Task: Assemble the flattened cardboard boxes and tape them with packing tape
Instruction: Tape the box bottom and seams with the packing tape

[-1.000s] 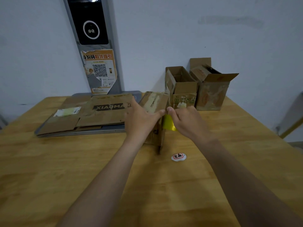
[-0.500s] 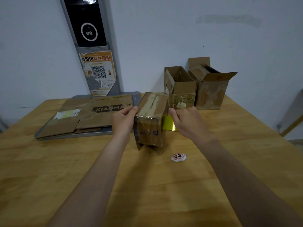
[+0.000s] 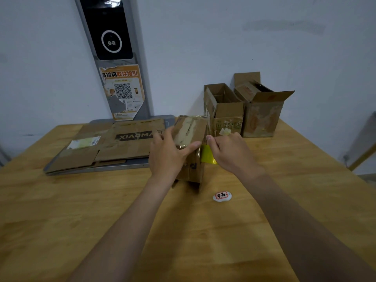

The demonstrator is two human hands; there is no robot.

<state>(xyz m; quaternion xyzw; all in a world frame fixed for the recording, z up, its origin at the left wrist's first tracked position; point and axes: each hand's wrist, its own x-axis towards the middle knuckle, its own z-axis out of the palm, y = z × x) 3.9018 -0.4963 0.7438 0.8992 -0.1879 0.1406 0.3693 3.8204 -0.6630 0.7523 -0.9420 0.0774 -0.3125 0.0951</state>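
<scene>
A small brown cardboard box (image 3: 192, 129) stands on the wooden table (image 3: 203, 231) at the centre, its top wrapped in glossy tape. My left hand (image 3: 168, 157) lies over the box's near left face, the thumb pressing along the top front edge. My right hand (image 3: 232, 153) holds a yellow tape roll (image 3: 207, 157) against the box's right side; the roll is mostly hidden under the fingers. A stack of flattened cardboard boxes (image 3: 114, 143) lies to the left, behind my left hand.
Two assembled boxes with open top flaps, one (image 3: 225, 110) beside the other (image 3: 262, 110), stand against the wall at the back right. A grey tray (image 3: 97, 169) bears the flat stack. A small white sticker (image 3: 222, 196) lies near the box. A grey post with a screen (image 3: 114, 58) leans at the back.
My left hand moved from the box's left edge onto its near face, thumb now pressing the top front edge. The box turned slightly. My right hand stayed at the right side with the tape.
</scene>
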